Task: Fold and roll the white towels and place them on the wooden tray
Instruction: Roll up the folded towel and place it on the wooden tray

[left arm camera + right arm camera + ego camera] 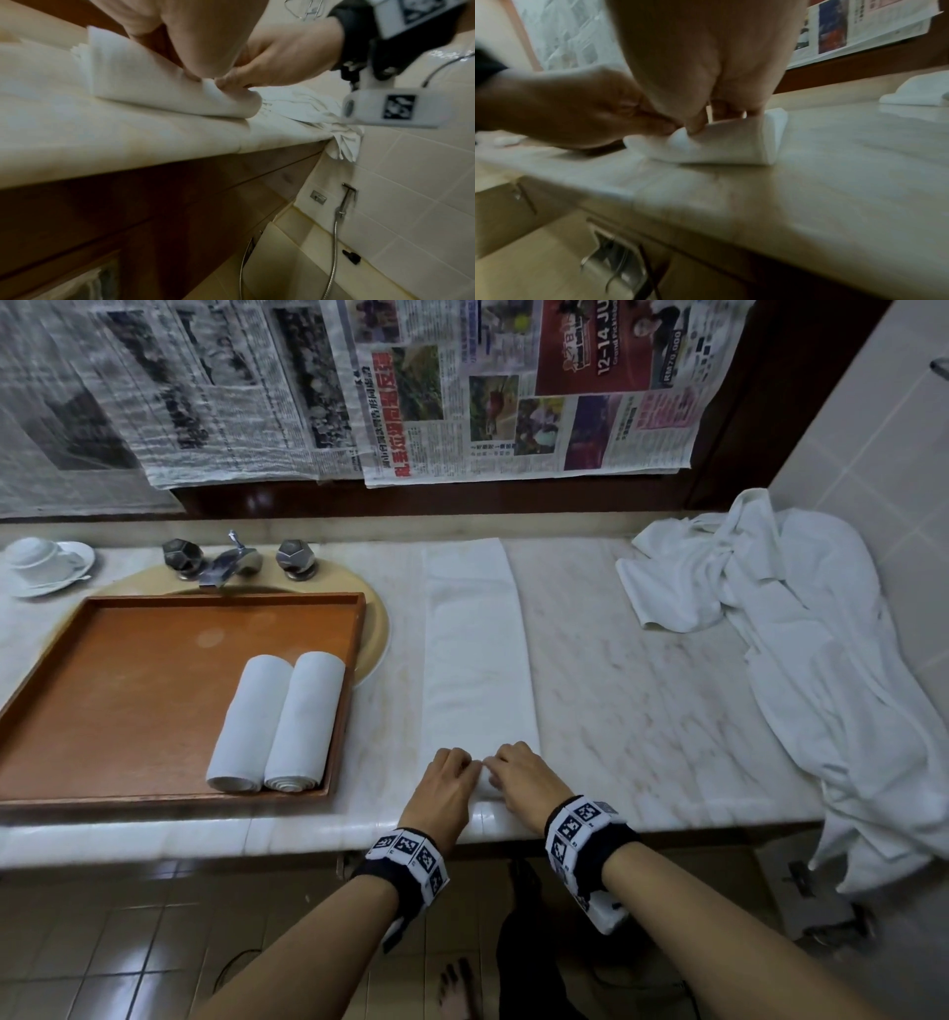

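A white towel (475, 649), folded into a long narrow strip, lies on the marble counter and runs away from me. Its near end is curled into the start of a roll (721, 142). My left hand (447, 780) and right hand (521, 775) sit side by side on that end, and the fingers of both pinch the curled edge (226, 97). Two rolled white towels (277, 721) lie side by side in the right part of the wooden tray (128, 701), which sits over the sink to the left.
A heap of loose white towels (801, 618) covers the counter's right end and hangs over its edge. A tap with two knobs (236, 559) stands behind the tray; a cup on a saucer (43, 564) is at far left. Newspaper (359, 387) covers the wall behind.
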The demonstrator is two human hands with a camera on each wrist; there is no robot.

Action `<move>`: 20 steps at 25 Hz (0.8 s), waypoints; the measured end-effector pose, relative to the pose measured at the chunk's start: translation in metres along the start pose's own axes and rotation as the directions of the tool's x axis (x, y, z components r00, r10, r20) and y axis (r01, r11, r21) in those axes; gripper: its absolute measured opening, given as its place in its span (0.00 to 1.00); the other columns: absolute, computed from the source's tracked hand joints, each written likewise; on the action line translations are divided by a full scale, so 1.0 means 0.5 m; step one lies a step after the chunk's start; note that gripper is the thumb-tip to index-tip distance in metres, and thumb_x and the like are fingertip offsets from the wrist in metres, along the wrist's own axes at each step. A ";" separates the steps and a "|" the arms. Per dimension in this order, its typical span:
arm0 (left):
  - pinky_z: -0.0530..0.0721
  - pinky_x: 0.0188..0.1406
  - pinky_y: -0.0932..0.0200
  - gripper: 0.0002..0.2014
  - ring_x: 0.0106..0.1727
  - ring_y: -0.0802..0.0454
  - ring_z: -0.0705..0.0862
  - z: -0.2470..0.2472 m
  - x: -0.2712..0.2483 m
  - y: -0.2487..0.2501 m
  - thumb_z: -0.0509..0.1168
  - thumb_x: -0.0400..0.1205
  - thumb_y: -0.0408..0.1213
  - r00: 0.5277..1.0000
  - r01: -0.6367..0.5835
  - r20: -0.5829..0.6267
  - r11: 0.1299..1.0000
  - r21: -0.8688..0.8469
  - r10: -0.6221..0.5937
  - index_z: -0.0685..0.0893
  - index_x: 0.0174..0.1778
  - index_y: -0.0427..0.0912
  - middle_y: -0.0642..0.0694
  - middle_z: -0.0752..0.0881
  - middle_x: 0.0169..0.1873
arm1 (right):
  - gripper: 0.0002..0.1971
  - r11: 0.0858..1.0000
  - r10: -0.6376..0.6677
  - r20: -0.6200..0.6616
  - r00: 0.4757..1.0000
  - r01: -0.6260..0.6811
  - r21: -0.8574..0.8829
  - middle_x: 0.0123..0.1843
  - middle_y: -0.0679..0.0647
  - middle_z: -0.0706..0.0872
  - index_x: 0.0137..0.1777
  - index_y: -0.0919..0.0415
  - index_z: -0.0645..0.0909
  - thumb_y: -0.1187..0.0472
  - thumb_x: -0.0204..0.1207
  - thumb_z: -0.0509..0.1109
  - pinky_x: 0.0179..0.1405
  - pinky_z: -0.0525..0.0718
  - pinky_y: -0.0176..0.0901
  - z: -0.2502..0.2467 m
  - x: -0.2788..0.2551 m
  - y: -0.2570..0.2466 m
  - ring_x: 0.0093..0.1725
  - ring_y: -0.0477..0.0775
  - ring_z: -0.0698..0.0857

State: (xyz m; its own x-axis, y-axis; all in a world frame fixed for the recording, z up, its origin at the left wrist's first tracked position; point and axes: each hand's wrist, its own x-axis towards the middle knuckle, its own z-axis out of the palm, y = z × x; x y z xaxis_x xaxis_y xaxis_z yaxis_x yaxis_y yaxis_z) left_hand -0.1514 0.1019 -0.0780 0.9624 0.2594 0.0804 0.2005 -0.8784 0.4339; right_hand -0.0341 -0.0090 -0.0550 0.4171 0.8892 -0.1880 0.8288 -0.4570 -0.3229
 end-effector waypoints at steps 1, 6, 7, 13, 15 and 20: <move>0.84 0.46 0.53 0.19 0.47 0.45 0.77 0.003 0.009 -0.005 0.68 0.63 0.15 1.000 0.022 0.014 1.000 -0.010 -0.022 0.85 0.46 0.36 0.42 0.81 0.45 | 0.17 0.999 -0.019 -0.095 0.995 0.016 -0.034 0.58 0.60 0.80 0.63 0.66 0.80 0.72 0.74 0.67 0.59 0.77 0.47 0.008 -0.014 -0.006 0.60 0.61 0.78; 0.76 0.62 0.51 0.17 0.60 0.39 0.76 -0.013 0.071 -0.018 0.60 0.77 0.20 0.982 0.069 0.172 0.997 0.021 -0.072 0.84 0.59 0.33 0.37 0.80 0.57 | 0.32 0.972 -0.133 -0.246 0.960 0.078 -0.221 0.61 0.63 0.80 0.68 0.69 0.73 0.65 0.64 0.79 0.66 0.80 0.57 0.072 -0.052 -0.004 0.58 0.64 0.81; 0.74 0.64 0.52 0.17 0.61 0.40 0.75 -0.013 0.073 -0.016 0.58 0.78 0.20 0.983 0.074 0.169 0.997 0.018 -0.076 0.83 0.61 0.33 0.38 0.80 0.58 | 0.34 0.970 -0.140 -0.225 0.964 0.088 -0.225 0.63 0.62 0.79 0.70 0.69 0.72 0.65 0.63 0.79 0.68 0.79 0.57 0.071 -0.049 0.004 0.61 0.63 0.79; 0.83 0.57 0.49 0.19 0.56 0.43 0.75 0.009 0.025 -0.008 0.70 0.70 0.18 0.990 -0.010 -0.139 0.999 -0.035 0.005 0.84 0.57 0.32 0.37 0.83 0.52 | 0.20 0.993 -0.118 -0.237 0.964 0.110 -0.043 0.58 0.59 0.84 0.62 0.66 0.80 0.72 0.69 0.72 0.65 0.80 0.52 0.011 -0.006 0.022 0.58 0.56 0.74; 0.78 0.58 0.55 0.23 0.55 0.44 0.73 0.022 0.002 -0.009 0.74 0.67 0.19 0.983 -0.078 -0.169 0.996 -0.048 0.069 0.83 0.59 0.31 0.36 0.82 0.52 | 0.21 0.994 -0.100 -0.155 0.983 0.106 0.029 0.62 0.61 0.80 0.65 0.67 0.79 0.75 0.72 0.62 0.69 0.72 0.50 0.009 -0.010 0.021 0.62 0.61 0.75; 0.75 0.54 0.56 0.20 0.49 0.45 0.75 0.022 0.003 -0.013 0.65 0.67 0.24 0.991 -0.117 -0.072 0.993 -0.009 0.116 0.82 0.56 0.33 0.38 0.83 0.48 | 0.24 0.997 -0.073 -0.210 0.975 0.066 -0.043 0.61 0.62 0.80 0.65 0.68 0.78 0.74 0.66 0.61 0.66 0.77 0.53 0.028 -0.034 0.020 0.60 0.62 0.76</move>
State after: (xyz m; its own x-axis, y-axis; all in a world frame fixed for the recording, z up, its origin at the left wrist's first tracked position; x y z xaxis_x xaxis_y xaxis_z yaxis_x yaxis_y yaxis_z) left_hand -0.1490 0.1035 -0.0907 0.9635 0.1839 0.1945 0.0848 -0.8989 0.4299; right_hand -0.0382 -0.0291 -0.0680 0.4244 0.9048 0.0351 0.8695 -0.3964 -0.2948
